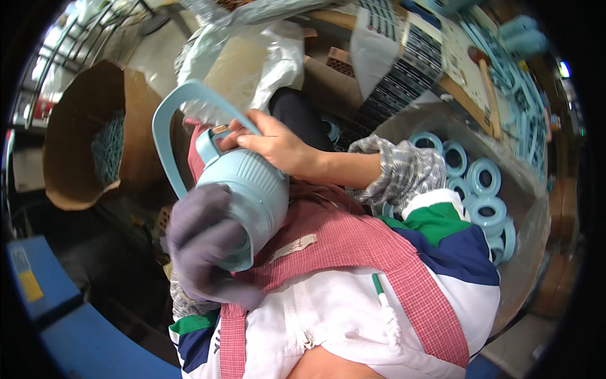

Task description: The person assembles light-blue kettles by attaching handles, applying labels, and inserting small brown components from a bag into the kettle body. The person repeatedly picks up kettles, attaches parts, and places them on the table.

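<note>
Light-blue pitcher (260, 192), tilted above our lap: our bare right hand (271, 144) curls around one end of its loop handle (165, 129); our gloved left hand (205, 243) blurs across its spout side, grip unclear. We judge the step as steadying or turning it; the next move calls for two-handed support. Right of the pitcher lie ring collars (484, 178); left, a cardboard bin (144, 120).

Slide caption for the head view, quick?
Gloved left hand and bare right hand on a pale-blue jug, over a red checked apron; blue rings nearby.
</note>
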`<state>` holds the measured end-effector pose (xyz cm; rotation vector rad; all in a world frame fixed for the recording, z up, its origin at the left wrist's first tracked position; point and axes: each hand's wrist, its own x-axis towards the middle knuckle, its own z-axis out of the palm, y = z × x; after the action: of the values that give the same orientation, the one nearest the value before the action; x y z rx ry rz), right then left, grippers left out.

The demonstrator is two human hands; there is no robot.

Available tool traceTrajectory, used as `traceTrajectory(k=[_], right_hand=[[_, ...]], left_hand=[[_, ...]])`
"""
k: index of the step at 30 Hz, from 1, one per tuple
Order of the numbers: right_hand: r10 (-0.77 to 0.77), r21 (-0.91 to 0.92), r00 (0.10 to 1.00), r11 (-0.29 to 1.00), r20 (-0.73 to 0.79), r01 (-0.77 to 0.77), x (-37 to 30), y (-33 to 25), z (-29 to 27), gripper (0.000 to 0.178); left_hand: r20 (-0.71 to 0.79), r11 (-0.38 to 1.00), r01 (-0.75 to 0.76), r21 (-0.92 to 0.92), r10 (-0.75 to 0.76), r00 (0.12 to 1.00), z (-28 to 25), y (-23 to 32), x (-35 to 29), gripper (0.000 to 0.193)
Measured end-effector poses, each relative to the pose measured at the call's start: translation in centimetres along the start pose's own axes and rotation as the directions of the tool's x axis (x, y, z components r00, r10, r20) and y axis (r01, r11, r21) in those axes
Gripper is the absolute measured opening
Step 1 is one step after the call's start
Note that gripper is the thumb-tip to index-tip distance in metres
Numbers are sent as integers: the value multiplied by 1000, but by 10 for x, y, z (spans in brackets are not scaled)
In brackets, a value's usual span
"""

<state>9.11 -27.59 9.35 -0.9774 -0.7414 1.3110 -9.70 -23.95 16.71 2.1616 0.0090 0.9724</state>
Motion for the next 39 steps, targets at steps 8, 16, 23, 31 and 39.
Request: traceTrajectory(k=[8,16,23,31,39], right_hand=[[55,-92,997,995,59,-49,-22,-7,-3,25],[40,-2,989,999,143,-40,-36,-2,-20,29],[3,-24,994,1000,105,0,-42,0,-18,34],[-14,-116,1000,993,13,15,-51,4,-15,35],[-383,65,837,918,391,390,-9,13,-7,39]], left_hand=[[-64,320,502,-803,-885,461,13,-49,-44,34],[-40,352,528,-773,-858,513,22,-44,-50,34],[-49,327,452,-830,-850,525,32,-52,-49,31],[1,236,483,-843,-897,441,25,-45,-37,25],[-425,760,143,-634,-496,757,17,-54,-69,18]])
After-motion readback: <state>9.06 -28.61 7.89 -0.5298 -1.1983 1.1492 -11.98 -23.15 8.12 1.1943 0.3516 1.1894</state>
